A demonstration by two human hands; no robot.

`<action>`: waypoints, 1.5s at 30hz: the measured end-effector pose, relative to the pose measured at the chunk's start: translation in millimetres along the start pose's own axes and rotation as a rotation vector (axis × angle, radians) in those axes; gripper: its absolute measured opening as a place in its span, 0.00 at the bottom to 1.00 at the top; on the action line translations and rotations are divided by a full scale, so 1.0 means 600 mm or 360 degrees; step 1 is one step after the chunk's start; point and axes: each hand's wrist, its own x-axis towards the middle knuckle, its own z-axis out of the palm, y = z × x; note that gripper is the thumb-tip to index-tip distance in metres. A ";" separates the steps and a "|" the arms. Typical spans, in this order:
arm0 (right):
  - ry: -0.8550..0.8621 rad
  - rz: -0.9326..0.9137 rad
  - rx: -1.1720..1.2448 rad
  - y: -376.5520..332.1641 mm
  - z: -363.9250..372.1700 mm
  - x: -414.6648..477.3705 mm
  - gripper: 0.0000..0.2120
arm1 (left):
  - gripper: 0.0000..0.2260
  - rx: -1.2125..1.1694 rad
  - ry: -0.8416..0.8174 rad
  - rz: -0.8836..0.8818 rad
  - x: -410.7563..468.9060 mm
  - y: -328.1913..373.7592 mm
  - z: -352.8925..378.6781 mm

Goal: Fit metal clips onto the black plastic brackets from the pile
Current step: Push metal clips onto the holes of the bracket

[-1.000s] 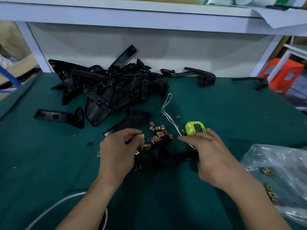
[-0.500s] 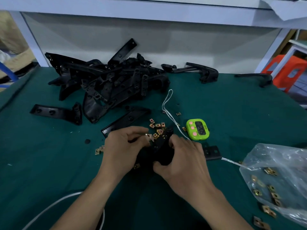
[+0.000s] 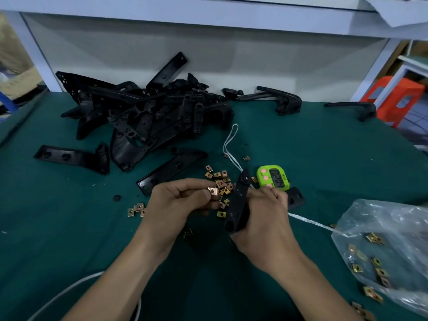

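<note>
Between the two hands lay scattered metal clips (image 3: 220,181) on the green surface (image 3: 69,228). The left hand (image 3: 180,202) pinched one copper clip (image 3: 213,190) at its fingertips; the right hand (image 3: 261,218) was clamped around a black bracket (image 3: 239,200) (held upright, tilted). Beyond the left hand sat the bracket pile (image 3: 148,117); a green timer (image 3: 273,177) stood just past the right.

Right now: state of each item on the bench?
left hand: pinching one metal clip
right hand: gripping a black bracket, tilted up off the mat
bracket pile: heaped, untouched
loose clips: scattered on the mat
plastic bag: open, clips inside and spilling out
green timer: display lit
</note>
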 end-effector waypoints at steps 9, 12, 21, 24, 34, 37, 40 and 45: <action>-0.0032 -0.0056 0.0020 0.014 0.007 0.010 0.25 | 0.08 0.0027 0.0125 -0.0055 -0.002 -0.002 0.007; -0.0061 -0.0050 -0.0008 0.016 0.011 0.009 0.24 | 0.13 0.0010 0.0185 -0.0103 0.001 -0.003 0.011; -0.0018 -0.0071 0.0095 0.010 0.007 0.007 0.26 | 0.08 0.0120 0.0280 0.0038 0.001 -0.008 0.002; -0.0020 -0.0096 0.0110 0.009 0.007 0.006 0.24 | 0.07 0.0155 0.0351 0.0088 0.001 -0.006 -0.001; -0.0068 -0.0099 0.0093 0.010 0.008 0.006 0.22 | 0.13 0.0233 0.0263 0.0113 -0.001 -0.005 0.003; -0.0100 -0.0097 0.0077 0.009 0.004 0.006 0.21 | 0.12 0.0201 0.0264 0.0101 0.001 -0.005 0.003; -0.0118 -0.0113 0.0053 0.007 0.000 0.007 0.21 | 0.09 0.0075 0.0234 0.0039 0.001 -0.003 0.003; -0.0221 -0.0173 -0.0071 0.003 -0.006 0.007 0.17 | 0.11 -0.0038 0.0242 0.0013 0.000 -0.002 -0.002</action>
